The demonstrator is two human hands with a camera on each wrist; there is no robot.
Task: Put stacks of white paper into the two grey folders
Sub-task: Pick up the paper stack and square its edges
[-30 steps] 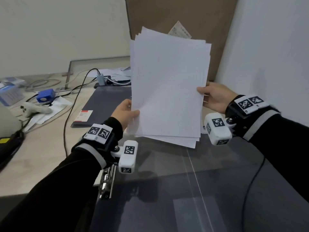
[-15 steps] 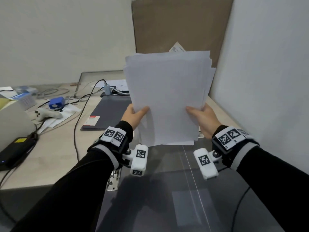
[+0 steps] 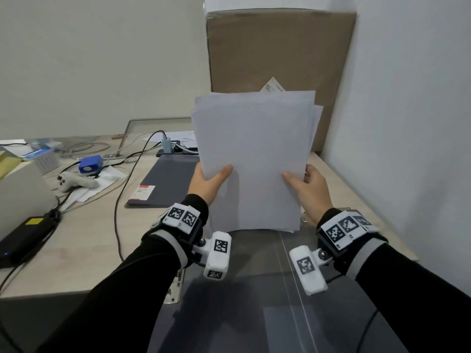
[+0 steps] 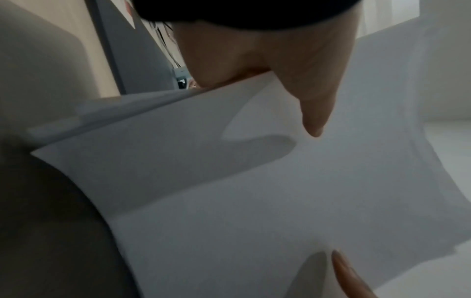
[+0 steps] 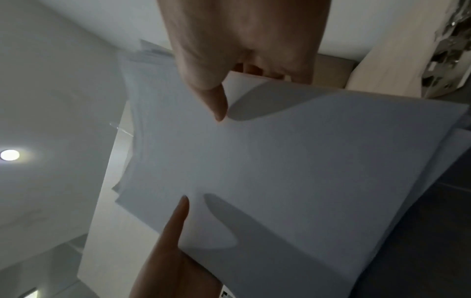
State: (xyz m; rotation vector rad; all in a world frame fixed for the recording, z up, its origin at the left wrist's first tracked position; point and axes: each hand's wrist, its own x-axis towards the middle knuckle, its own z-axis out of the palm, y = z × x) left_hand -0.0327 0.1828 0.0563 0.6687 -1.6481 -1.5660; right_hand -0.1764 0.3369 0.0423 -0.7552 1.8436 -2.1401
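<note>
A person holds a stack of white paper (image 3: 251,159) upright in both hands, its bottom edge now resting on, or just above, the open grey folder (image 3: 254,289) lying directly in front of them; a second ago the sheets were held higher and fanned askew, and they have since been lowered and turned square, with the left hand (image 3: 207,186) and right hand (image 3: 309,191) dropping to grip the lower side edges. The wrist views show each thumb pressed on the near face of the sheets and the fingers (image 5: 251,68) curled round behind, so both hands are closed on the paper. The sheets' top edges are still slightly uneven, which suggests the stack is being jogged into line before it is laid flat in the folder. A metal clip mechanism (image 3: 175,286) shows at the folder's left edge. A second grey folder (image 3: 165,182), closed and bearing a red-and-white label, lies further back to the left on the pale wooden bench (image 3: 84,240), well apart from the hands. Also on the bench are black cables, a blue device (image 3: 89,164), a white controller (image 3: 74,182) and a black power brick (image 3: 25,238). A brown cardboard sheet (image 3: 277,52) leans in the corner of plain white walls.
</note>
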